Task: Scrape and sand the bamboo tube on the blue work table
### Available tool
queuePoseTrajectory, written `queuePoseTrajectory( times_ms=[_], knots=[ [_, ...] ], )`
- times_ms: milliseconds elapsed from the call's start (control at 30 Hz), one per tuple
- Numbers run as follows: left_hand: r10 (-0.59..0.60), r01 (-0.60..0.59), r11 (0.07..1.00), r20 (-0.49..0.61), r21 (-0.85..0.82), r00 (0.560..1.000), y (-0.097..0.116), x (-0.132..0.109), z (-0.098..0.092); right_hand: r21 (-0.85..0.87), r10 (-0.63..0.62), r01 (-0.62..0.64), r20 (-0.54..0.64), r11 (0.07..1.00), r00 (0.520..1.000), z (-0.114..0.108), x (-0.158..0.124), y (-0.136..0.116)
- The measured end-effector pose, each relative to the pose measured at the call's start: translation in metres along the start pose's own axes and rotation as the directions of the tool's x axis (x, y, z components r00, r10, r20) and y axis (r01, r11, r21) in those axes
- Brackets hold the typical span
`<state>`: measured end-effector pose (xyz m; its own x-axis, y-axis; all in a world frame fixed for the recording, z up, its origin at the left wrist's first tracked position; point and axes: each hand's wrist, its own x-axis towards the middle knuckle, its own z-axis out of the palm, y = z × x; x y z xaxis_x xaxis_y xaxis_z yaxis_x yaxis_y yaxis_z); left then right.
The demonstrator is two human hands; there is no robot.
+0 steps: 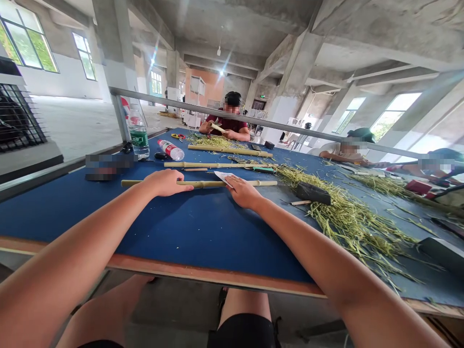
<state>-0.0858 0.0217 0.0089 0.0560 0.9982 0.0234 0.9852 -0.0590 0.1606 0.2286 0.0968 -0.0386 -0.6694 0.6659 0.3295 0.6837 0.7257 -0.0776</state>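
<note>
A thin bamboo pole [203, 184] lies crosswise on the blue tabletop in front of me. My left hand [167, 183] is closed around its left part, thumb stretched along the pole. Farther right, my right hand [242, 191] presses a white sheet of paper [222, 177] against the same pole, with faint printing on the sheet. Its underside and the pole beneath the fingers are hidden. Just beyond lies a second bamboo pole [210, 165], with a thicker bamboo piece [230, 151] behind it.
Green bamboo shavings [348, 222] heap at right, around a dark block [313, 193] and a wooden-handled tool [300, 203]. A water bottle [138, 135] stands at left, near a bottle lying down [171, 150]. A co-worker [232, 121] sits opposite; others sit at right.
</note>
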Motion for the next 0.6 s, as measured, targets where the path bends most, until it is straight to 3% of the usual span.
queuePoseTrajectory(
  times_ms=[167,433,600],
  knots=[
    [0.009,-0.008,0.999,-0.017,0.033,1.0,-0.001,0.0,0.0,0.083,-0.088,0.089,-0.013,0.993,0.996,-0.001,0.0,-0.003],
    [0.009,-0.009,1.0,-0.02,0.025,1.0,0.0,-0.002,0.0,0.079,0.102,-0.102,0.007,0.992,0.995,-0.006,-0.001,0.016],
    [0.01,-0.009,1.0,-0.032,0.012,0.999,0.0,-0.002,0.0,0.08,0.065,-0.064,-0.01,0.995,0.998,0.001,0.001,0.003]
  ],
)
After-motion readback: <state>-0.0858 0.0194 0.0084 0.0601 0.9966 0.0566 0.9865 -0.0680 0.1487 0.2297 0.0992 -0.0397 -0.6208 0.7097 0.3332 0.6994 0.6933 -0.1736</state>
